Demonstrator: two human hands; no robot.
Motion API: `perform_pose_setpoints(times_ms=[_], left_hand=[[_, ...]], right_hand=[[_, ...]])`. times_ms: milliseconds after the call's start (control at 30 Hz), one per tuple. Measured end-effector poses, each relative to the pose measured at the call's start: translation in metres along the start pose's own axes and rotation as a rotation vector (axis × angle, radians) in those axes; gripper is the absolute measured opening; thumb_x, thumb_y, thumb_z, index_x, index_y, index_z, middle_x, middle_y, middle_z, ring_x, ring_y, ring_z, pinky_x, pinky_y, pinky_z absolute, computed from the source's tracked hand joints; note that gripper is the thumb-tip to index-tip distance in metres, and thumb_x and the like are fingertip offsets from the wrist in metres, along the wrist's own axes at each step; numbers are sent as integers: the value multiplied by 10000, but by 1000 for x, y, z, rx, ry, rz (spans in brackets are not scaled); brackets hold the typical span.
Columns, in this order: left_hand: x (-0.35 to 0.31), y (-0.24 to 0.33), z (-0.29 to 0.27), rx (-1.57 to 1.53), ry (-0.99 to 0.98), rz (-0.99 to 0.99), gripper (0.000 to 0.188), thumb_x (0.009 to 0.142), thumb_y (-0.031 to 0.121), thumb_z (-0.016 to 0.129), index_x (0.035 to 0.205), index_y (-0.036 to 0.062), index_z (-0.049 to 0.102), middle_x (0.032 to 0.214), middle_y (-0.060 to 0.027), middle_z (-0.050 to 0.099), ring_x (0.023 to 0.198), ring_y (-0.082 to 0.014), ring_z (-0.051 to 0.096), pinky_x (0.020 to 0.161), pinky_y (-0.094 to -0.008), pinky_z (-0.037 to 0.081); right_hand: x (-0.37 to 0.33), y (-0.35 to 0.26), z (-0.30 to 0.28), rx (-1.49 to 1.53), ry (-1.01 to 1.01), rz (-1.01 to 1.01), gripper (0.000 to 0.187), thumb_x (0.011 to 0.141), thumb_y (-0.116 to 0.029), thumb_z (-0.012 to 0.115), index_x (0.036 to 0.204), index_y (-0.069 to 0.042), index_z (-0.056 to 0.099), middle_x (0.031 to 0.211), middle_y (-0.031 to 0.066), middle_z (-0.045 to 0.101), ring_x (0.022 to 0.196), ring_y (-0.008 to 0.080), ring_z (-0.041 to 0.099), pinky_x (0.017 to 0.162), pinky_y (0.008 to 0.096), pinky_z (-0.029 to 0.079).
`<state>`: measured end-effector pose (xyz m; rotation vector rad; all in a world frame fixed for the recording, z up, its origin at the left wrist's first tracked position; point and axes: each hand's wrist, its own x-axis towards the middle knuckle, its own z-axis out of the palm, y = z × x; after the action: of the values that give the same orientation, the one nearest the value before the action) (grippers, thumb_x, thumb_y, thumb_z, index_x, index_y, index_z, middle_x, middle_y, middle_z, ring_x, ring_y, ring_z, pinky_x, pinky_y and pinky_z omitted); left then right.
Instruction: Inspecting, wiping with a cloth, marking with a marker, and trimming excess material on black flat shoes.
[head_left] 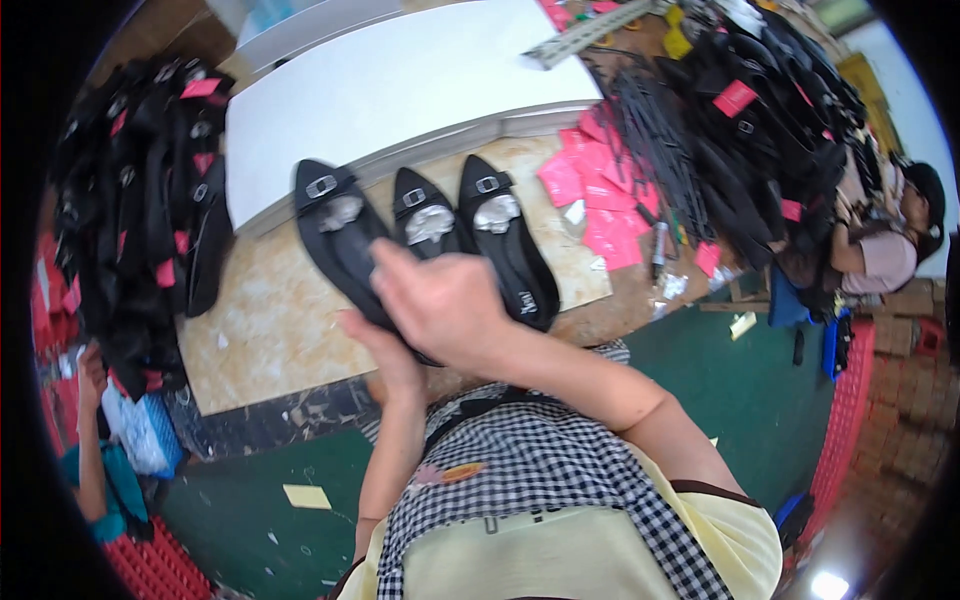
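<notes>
A black pointed flat shoe [345, 245] with a buckle and crumpled paper in its toe lies tilted at the left of a row of three. My left hand [392, 365] grips its heel end, partly hidden beneath my right arm. Over that shoe's insole, my right hand [445, 300] has its fingers curled together, slightly blurred; whatever they hold is hidden. Beside it, a middle black shoe [412, 190] has its heel covered by my right hand. A right-hand black shoe [510, 262], also stuffed with paper, rests sole down on the table.
A white box-like board [400, 85] stands behind the shoes. Black shoes with pink tags are heaped at left [140, 200] and right [740, 110]. Pink cards [600, 190], black straps [660, 140] and a marker pen [659, 250] lie at right. Other people [885, 235] are at both sides.
</notes>
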<state>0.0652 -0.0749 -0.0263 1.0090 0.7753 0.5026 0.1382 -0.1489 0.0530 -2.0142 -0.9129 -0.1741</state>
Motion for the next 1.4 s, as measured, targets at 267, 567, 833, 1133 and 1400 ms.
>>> perform_pose_setpoints(times_ms=[267,567,833,1133,1400], left_hand=[[36,39,-92,252,-131,-288,499,982,471,496,1130,13,629,898,-118,692,757,-179,661,702,-301,529],[34,25,24,1413,-315,140,682,837,209,685,1418,-40,429,921,-124,683,862,-242,656,780,-371,500],[10,22,-18,-168,-392,-526,629,928,500,459,1256,-31,540,1057,-192,665,807,-264,702,652,-346,597],[26,18,-11,-286,-169,-323,854,928,725,286,1285,-7,546,1063,-187,685,888,-285,700,762,-382,590],[17,31,-3,-67,-122,-111,749,999,642,229,1390,43,453,1280,-103,593,1147,-213,592,983,-343,481]], right_hand=[[-13,118,-89,278,-54,308,324,928,-161,565,1217,-20,601,991,156,704,931,249,694,805,385,544],[4,292,-174,-802,28,610,281,873,-250,629,922,22,677,851,212,703,817,407,687,766,504,551],[-4,154,-179,615,31,691,322,971,-124,546,1256,17,592,900,103,740,757,152,698,725,255,520],[-54,116,-119,125,-19,575,144,931,-92,629,1019,9,680,929,118,726,801,144,691,694,278,523],[-18,33,-81,155,-279,369,276,881,-132,687,1146,-55,684,613,110,583,492,179,511,534,283,440]])
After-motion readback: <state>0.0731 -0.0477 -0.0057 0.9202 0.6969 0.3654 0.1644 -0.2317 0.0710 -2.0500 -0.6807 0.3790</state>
